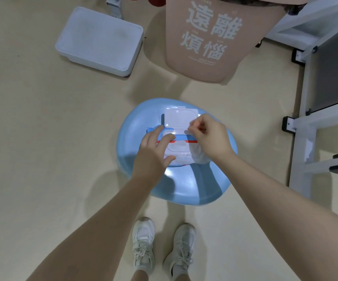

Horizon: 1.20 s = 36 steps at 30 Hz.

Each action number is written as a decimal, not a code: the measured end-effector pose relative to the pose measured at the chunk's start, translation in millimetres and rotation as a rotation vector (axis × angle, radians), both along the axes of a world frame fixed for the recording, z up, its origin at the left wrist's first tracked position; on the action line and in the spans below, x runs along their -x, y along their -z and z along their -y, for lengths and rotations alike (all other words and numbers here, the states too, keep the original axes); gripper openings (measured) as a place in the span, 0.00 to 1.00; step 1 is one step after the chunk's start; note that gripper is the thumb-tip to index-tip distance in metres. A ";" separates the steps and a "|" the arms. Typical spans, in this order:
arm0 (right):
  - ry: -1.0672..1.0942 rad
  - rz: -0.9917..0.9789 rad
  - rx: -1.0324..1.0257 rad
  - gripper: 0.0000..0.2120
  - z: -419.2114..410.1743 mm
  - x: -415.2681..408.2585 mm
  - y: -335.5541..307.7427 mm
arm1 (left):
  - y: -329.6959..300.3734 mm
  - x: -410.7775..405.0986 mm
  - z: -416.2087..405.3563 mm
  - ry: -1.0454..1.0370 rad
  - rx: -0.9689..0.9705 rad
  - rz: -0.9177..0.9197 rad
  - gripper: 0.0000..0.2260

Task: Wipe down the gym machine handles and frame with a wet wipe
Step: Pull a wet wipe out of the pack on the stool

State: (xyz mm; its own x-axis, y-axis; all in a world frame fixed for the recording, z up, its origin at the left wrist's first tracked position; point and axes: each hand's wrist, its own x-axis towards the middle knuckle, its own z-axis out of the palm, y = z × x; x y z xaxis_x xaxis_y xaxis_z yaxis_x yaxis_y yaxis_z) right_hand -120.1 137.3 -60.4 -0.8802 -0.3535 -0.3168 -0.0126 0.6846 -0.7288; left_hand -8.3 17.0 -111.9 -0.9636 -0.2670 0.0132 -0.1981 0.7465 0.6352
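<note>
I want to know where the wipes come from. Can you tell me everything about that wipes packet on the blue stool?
The wipes packet is a soft, flat pack, mostly white with a blue band and a red stripe. Its clear plastic flip lid stands open, hinged away from the person. It lies flat on the blue stool. The left hand presses it down, while the right hand pinches at the opening, with a white wipe hanging beneath that hand.
</note>
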 end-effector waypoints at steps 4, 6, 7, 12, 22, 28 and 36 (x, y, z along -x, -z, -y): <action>-0.414 -0.134 -0.158 0.10 -14.1 -3.7 3.3 | 3.9 0.0 -0.5 0.015 0.028 -0.075 0.17; -0.570 -0.298 -0.339 0.08 -11.2 -7.3 2.2 | 4.3 -0.5 0.3 0.030 0.030 -0.069 0.17; -0.625 -0.429 -0.402 0.07 -8.3 -10.8 3.7 | 4.4 -0.9 0.6 0.035 0.027 -0.057 0.17; -0.668 -0.638 -0.538 0.11 3.2 -25.5 11.1 | 2.4 -1.5 4.2 0.041 0.038 -0.009 0.15; -0.660 -0.611 -0.597 0.15 11.5 -26.5 -3.0 | 0.0 -1.7 3.3 0.030 0.047 -0.010 0.16; -0.556 -0.567 -0.482 0.10 6.8 -21.9 2.8 | 2.6 -1.9 4.4 0.072 0.089 -0.082 0.15; -0.475 -0.435 -0.245 0.13 -4.1 -17.4 4.7 | 9.6 -4.3 4.6 0.040 0.060 -0.108 0.15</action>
